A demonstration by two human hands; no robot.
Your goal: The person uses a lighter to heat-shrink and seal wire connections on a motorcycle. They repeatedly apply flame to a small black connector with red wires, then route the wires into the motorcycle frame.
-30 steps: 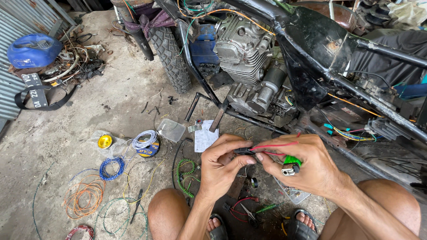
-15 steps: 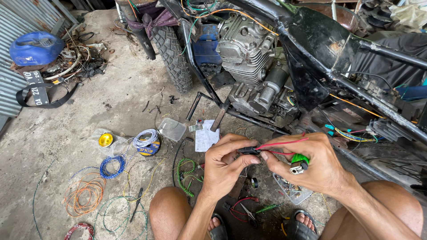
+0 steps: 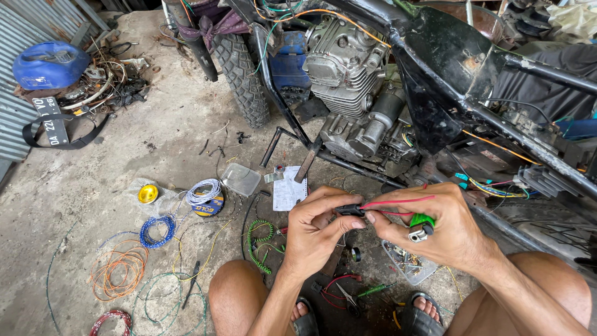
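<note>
Head view: a small black connector point(image 3: 350, 210) with red wires point(image 3: 398, 201) is pinched between the fingertips of the left hand point(image 3: 317, 233) and the right hand point(image 3: 435, 227), held above the knees, in front of the engine point(image 3: 348, 68). Left fingers are closed narrow on the connector; right thumb and forefinger are closed on the wire end, while a green lighter point(image 3: 421, 225) is tucked under the remaining fingers. The wires are judged light, thin and floppy, the connector small and stiff, best gripped at its body, not by the strands. A white paper sheet point(image 3: 289, 193) lies flat on the floor point(image 3: 124, 143) just beside a clear plastic lid point(image 3: 241, 179). A round tape roll point(image 3: 208, 202) with a blue-yellow label is seen left of them; a black rectangular plate point(image 3: 53, 121) lies far left under a blue jug point(image 3: 50, 62).
</note>
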